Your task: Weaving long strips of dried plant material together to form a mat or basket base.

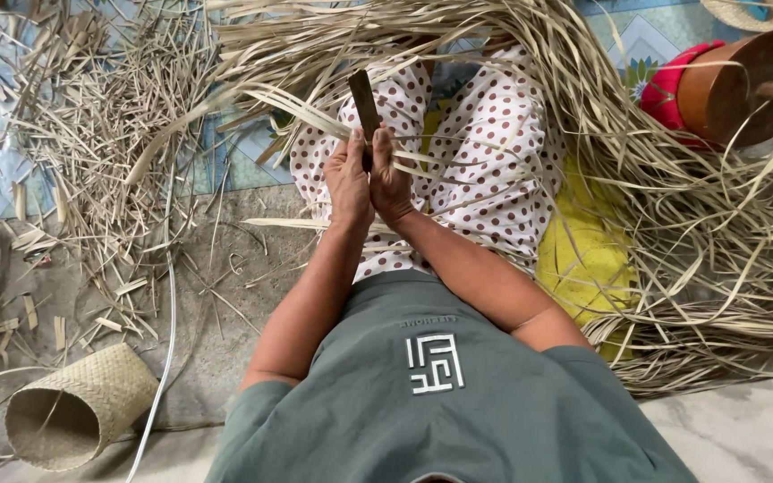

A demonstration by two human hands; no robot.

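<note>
1. Two hands meet over the lap: left hand and right hand both close around a dark blade and a pale leaf strip.
2. Judged light, dry, springy and easily split, the strip is best pinched close beside the blade.
3. Loose straw lies around; a woven basket rests on the floor.

- We find no packages, signs or screens anywhere in view.
- The one thing close to a label that we see is a white square emblem of angular lines printed on the grey-green shirt, in the lower middle of the picture, with a thin line of small pale print just above it.
</note>
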